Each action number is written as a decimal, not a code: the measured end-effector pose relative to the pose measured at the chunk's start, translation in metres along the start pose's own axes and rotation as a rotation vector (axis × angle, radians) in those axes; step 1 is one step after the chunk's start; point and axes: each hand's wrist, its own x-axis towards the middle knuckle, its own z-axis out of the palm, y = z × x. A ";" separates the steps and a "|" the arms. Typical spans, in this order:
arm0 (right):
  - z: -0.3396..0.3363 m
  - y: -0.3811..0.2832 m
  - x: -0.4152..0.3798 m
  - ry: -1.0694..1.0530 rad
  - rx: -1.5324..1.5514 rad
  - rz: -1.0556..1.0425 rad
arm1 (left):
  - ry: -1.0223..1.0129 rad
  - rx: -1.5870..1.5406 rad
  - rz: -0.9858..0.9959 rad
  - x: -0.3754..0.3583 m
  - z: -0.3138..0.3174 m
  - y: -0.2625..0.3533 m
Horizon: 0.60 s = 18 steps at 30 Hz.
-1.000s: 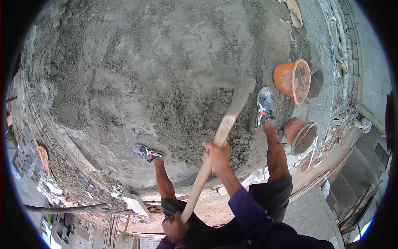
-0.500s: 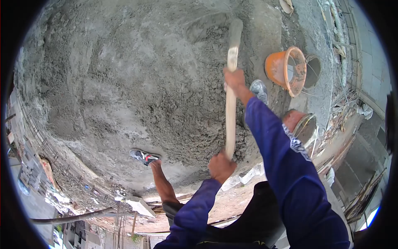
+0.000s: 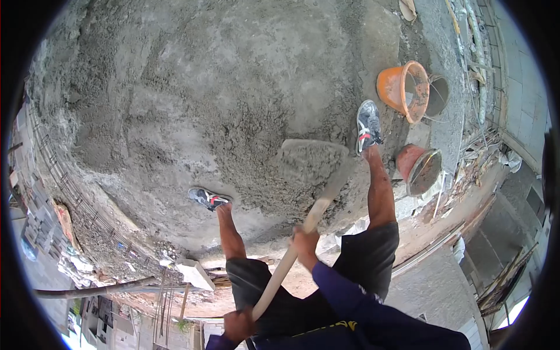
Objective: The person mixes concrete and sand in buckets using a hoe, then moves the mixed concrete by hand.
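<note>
My left hand (image 3: 239, 325) is wrapped round the rear end of a long wooden-handled hoe (image 3: 284, 272), low in the view near my body. Further along the handle, my right hand (image 3: 305, 240) grips it just in front of my shorts. The hoe's broad, mortar-coated blade (image 3: 312, 158) rests in the wet grey mortar (image 3: 251, 151) spread between my feet. Part of the blade blends into the mix.
An orange bucket (image 3: 391, 88) lies tipped at the right, with a grey bucket (image 3: 438, 95) beside it. Nearer stands a reddish, cement-stained bucket (image 3: 410, 158). Steel rebar (image 3: 55, 169) runs along the left edge, and rubble borders the right side.
Both hands have drawn the hoe back toward my body, and its blade has come from the far mortar to near my feet. My right leg now shows fully.
</note>
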 end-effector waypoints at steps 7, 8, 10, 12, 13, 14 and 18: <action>-0.008 -0.083 -0.067 -0.193 0.226 -0.211 | 0.222 -0.192 0.139 -0.010 -0.008 0.015; -0.007 -0.121 -0.056 -0.222 0.219 -0.339 | 0.214 -0.257 0.109 0.022 -0.015 0.042; -0.017 -0.191 -0.020 -0.315 0.071 -0.528 | 0.156 -0.412 0.193 0.078 -0.022 0.104; -0.015 -0.253 -0.013 -0.236 -0.124 -0.545 | 0.174 -0.569 0.187 0.106 -0.014 0.155; -0.011 -0.254 0.000 -0.179 -0.215 -0.612 | 0.177 -0.579 0.180 0.106 -0.002 0.159; -0.008 -0.240 0.014 -0.119 -0.296 -0.669 | 0.199 -0.714 0.182 0.103 0.011 0.158; 0.017 -0.116 0.054 -0.070 -0.641 -0.428 | -0.247 -1.070 -0.376 0.067 -0.004 0.155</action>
